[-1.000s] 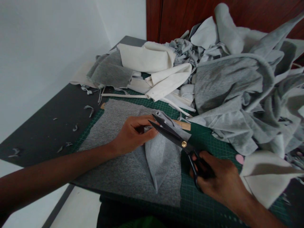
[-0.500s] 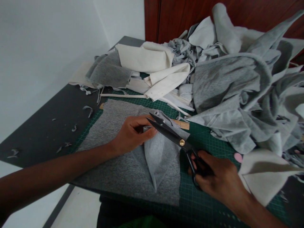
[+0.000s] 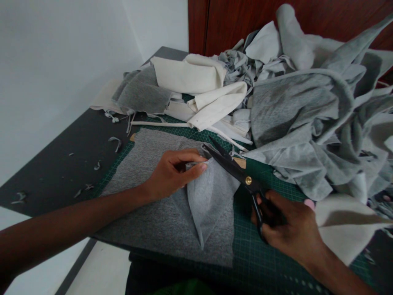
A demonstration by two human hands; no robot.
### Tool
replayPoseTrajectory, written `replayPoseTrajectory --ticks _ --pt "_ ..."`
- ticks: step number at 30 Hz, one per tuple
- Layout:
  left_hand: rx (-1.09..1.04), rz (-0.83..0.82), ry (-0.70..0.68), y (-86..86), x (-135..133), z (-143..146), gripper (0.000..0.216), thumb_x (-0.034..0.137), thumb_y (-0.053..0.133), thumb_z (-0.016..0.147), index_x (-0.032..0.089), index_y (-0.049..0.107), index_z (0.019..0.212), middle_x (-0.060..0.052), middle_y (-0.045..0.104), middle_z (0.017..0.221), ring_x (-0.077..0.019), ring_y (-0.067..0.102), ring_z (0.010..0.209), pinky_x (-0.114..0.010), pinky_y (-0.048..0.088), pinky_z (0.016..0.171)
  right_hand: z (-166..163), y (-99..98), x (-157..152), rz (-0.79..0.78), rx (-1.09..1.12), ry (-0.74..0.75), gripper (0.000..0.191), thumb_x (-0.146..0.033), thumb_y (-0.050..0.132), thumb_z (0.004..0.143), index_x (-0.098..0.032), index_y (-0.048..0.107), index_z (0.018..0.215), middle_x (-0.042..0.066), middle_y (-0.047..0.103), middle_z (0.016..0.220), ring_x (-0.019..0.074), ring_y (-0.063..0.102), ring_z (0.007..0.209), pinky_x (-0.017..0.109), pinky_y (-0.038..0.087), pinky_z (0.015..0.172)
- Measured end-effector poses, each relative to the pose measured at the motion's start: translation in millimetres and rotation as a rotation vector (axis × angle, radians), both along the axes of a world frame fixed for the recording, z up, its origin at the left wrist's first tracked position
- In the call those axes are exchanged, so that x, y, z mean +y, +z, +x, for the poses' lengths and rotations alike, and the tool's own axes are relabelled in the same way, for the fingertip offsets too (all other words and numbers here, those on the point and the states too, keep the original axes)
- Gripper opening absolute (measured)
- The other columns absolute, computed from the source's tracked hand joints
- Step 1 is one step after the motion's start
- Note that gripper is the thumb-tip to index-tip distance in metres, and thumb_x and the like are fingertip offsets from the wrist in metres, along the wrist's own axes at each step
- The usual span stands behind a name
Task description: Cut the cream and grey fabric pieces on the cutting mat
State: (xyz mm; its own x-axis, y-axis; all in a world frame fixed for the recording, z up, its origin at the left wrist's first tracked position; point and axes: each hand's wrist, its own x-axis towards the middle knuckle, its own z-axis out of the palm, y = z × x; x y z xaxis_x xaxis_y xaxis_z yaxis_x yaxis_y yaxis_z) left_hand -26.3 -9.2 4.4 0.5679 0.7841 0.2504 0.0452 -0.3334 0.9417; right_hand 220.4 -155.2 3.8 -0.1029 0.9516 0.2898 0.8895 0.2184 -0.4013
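A grey knit fabric piece lies flat on the green cutting mat, with a fold raised near its right side. My left hand pinches the top of that raised fold, fingers closed on the cloth. My right hand grips the handles of black scissors. Their blades stand slightly apart at the fabric's upper right edge, just beyond my left fingertips. A wooden ruler lies partly hidden under the blades.
A big heap of grey and white fabric fills the right and back of the dark table. Folded cream pieces lie behind the mat. Small cloth scraps dot the table's left side. A wooden cabinet stands behind.
The scissors have moved a little right and away from me, along the fabric's upper edge. My left hand has kept its pinch on the fold.
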Motion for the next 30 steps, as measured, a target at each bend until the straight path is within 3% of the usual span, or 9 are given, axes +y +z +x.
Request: replayPoseTrajectory --ticks 15,30 --pt "-0.011 -0.023 -0.006 -2.7 -0.5 -2.5 0.008 0.020 0.065 0.084 0.015 0.071 0.086 -0.001 0.071 0.088 0.0013 0.048 0.036 -0.009 0.037 0.030 -4.5 -6.9 -3.4 0.043 -0.075 0.075 0.005 -0.019 0.049 0.075 -0.022 0.053 0.077 -0.006 0.062 0.057 0.0090 0.057 0.040 0.020 0.039 0.040" --pt "-0.021 -0.020 -0.019 -4.4 0.3 -2.4 0.007 0.020 0.067 0.083 0.016 0.073 0.085 0.000 0.069 0.082 0.0002 0.049 0.038 -0.009 0.036 0.031 -2.5 -3.6 -3.5 -0.041 -0.087 0.062 0.004 -0.019 0.051 0.075 -0.022 0.053 0.077 -0.003 0.064 0.061 0.0107 0.060 0.044 0.020 0.042 0.042"
